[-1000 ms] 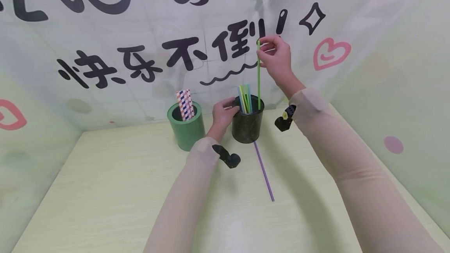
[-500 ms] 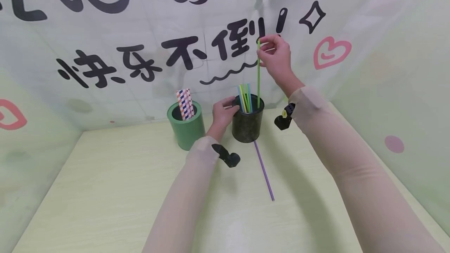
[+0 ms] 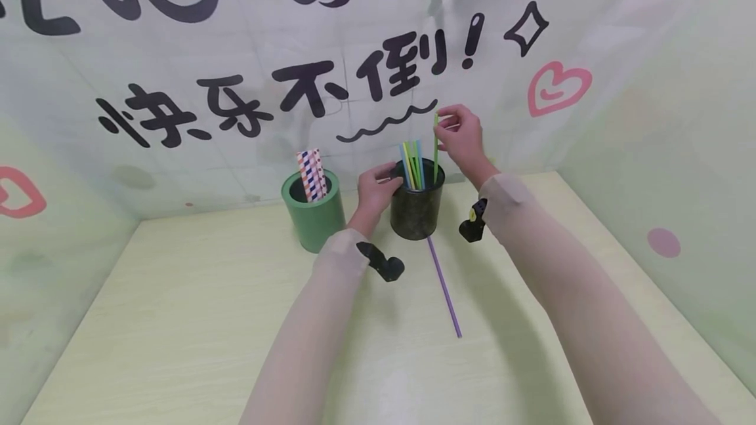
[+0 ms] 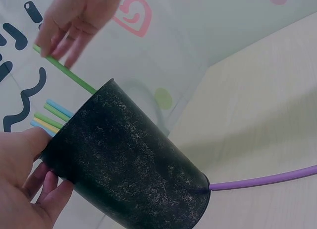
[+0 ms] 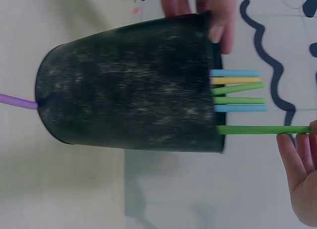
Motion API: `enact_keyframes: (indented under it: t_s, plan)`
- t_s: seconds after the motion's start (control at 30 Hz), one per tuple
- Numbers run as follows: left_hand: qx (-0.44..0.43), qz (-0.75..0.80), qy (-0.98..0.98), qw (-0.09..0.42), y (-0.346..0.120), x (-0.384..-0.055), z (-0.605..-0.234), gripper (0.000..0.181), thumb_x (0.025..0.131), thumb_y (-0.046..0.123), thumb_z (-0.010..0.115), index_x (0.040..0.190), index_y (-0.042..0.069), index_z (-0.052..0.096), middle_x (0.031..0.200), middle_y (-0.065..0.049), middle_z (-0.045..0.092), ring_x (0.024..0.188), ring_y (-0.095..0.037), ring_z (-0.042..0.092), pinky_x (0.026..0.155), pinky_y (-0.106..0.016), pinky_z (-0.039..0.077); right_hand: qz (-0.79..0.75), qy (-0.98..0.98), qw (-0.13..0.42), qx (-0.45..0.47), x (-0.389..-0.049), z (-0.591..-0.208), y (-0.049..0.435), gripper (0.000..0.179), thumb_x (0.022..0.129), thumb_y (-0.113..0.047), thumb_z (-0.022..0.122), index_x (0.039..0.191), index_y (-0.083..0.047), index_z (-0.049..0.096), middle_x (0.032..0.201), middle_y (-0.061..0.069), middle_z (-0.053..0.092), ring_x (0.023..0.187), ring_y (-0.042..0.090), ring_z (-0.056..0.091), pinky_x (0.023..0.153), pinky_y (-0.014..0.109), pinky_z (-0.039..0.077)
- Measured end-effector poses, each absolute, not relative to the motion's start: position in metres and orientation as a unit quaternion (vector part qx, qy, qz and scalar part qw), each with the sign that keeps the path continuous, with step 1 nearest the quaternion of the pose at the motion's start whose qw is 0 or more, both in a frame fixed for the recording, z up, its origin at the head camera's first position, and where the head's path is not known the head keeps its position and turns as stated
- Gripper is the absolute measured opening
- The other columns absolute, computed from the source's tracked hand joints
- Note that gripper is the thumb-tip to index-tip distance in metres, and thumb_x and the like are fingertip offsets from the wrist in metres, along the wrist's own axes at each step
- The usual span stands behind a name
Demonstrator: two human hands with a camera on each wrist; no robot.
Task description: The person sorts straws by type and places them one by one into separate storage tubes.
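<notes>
Between the thumb and fingers of my right hand (image 3: 462,138) is the top of a green straw (image 3: 436,149), whose lower end is inside the black cup (image 3: 415,214). My left hand (image 3: 375,192) grips the cup's left side by the rim, thumb toward me, as the left wrist view also shows. Several blue, yellow and green straws (image 5: 240,100) stick out of the same cup, apart from the pinched one. A purple straw (image 3: 444,287) lies on the table, one end at the cup's base.
Left of my left hand stands a green cup (image 3: 319,220) with several patterned paper straws (image 3: 312,176) in it. Behind both cups hangs a white printed cloth (image 3: 248,51). The pale table (image 3: 195,320) stretches toward me.
My right hand has moved down toward the black cup, and the green straw has sunk deeper into it. The left hand has stayed on the rim.
</notes>
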State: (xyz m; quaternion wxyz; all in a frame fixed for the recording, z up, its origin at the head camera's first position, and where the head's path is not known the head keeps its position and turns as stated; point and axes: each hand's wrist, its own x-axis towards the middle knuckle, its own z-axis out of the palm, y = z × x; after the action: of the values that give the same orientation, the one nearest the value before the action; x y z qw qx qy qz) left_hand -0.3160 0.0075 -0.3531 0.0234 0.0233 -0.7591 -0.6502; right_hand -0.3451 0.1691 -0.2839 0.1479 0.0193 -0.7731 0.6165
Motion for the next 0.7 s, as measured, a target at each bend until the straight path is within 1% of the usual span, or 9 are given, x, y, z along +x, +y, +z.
enact_keyframes:
  t_s: [0.13, 0.2, 0.43, 0.53, 0.7]
  plan:
    - [0.025, -0.653, -0.756, 0.023, 0.007, -0.317, -0.355, 0.037, 0.085, 0.006, 0.063, 0.122, 0.008, 0.059, 0.118, -0.011, 0.057, 0.106, -0.022, 0.054, 0.085, -0.026, 0.049, 0.617, -0.777, 0.124, 0.008, -0.346, -0.298, 0.167, 0.027, 0.084, 0.001, 0.057, 0.111, -0.002, 0.056, 0.088, 0.007, 0.054, 0.073, 0.013, 0.052, 0.069, 0.036, 0.056]
    - [0.023, -0.655, -0.755, 0.024, 0.007, -0.318, -0.355, 0.037, 0.085, 0.006, 0.063, 0.122, 0.007, 0.059, 0.117, -0.012, 0.057, 0.106, -0.022, 0.055, 0.085, -0.027, 0.049, 0.619, -0.777, 0.114, 0.004, -0.347, -0.303, 0.165, 0.027, 0.084, 0.001, 0.056, 0.111, -0.001, 0.056, 0.088, 0.008, 0.053, 0.074, 0.013, 0.052, 0.071, 0.038, 0.056]
    - [0.020, -0.659, -0.751, 0.029, 0.007, -0.318, -0.355, 0.037, 0.084, 0.005, 0.064, 0.121, 0.006, 0.060, 0.115, -0.013, 0.059, 0.104, -0.022, 0.057, 0.085, -0.027, 0.049, 0.604, -0.791, 0.094, -0.003, -0.349, -0.313, 0.160, 0.027, 0.083, 0.002, 0.056, 0.109, 0.000, 0.057, 0.088, 0.008, 0.054, 0.074, 0.013, 0.052, 0.061, 0.028, 0.055]
    - [0.020, -0.658, -0.752, 0.032, 0.007, -0.319, -0.356, 0.037, 0.084, 0.005, 0.064, 0.121, 0.005, 0.060, 0.115, -0.014, 0.059, 0.104, -0.023, 0.057, 0.085, -0.027, 0.050, 0.599, -0.796, 0.089, -0.004, -0.350, -0.316, 0.159, 0.026, 0.082, 0.003, 0.058, 0.109, 0.001, 0.058, 0.087, 0.009, 0.056, 0.074, 0.014, 0.053, 0.060, 0.029, 0.055]
    - [0.020, -0.658, -0.752, 0.030, 0.006, -0.319, -0.356, 0.037, 0.084, 0.005, 0.064, 0.121, 0.006, 0.060, 0.115, -0.013, 0.059, 0.104, -0.023, 0.058, 0.085, -0.027, 0.050, 0.596, -0.799, 0.076, -0.013, -0.351, -0.317, 0.158, 0.027, 0.082, 0.003, 0.060, 0.109, 0.001, 0.058, 0.088, 0.011, 0.058, 0.075, 0.016, 0.055, 0.064, 0.032, 0.056]
